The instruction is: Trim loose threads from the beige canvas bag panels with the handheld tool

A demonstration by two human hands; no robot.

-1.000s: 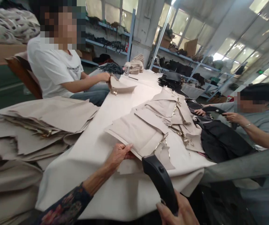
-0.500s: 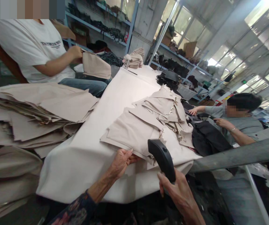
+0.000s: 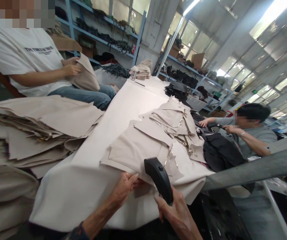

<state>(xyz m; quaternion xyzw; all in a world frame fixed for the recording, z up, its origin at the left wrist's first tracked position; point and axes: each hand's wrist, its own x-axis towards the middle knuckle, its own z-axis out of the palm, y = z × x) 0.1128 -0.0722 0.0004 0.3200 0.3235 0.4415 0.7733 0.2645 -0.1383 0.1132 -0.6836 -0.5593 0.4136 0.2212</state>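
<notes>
From the head camera I see my left hand (image 3: 123,188) at the near edge of the worktop (image 3: 88,180), its grip pinched on the near edge of a beige fabric piece (image 3: 133,150), fingers curled over the cloth and thumb under it as far as I can tell. That piece lies flat on top of a loose spread of similar beige pieces (image 3: 175,120) that runs away from me toward the far right of the worktop. My right hand (image 3: 177,213) is just beside the left, lower in the picture, its grip wrapped tight around the handle of a black handheld tool (image 3: 158,178); the tool's head points up and away from me, over the near corner of the fabric piece. Whether the tool touches the cloth I cannot tell.

On my left a tall stack of beige sheets (image 3: 41,123) sits beside the worktop. Behind it a person in a white shirt (image 3: 21,60) holds a beige piece in both hands. On the right a person in a grey top (image 3: 255,133) handles black fabric (image 3: 220,150). Blue shelves (image 3: 108,33) line the back wall.
</notes>
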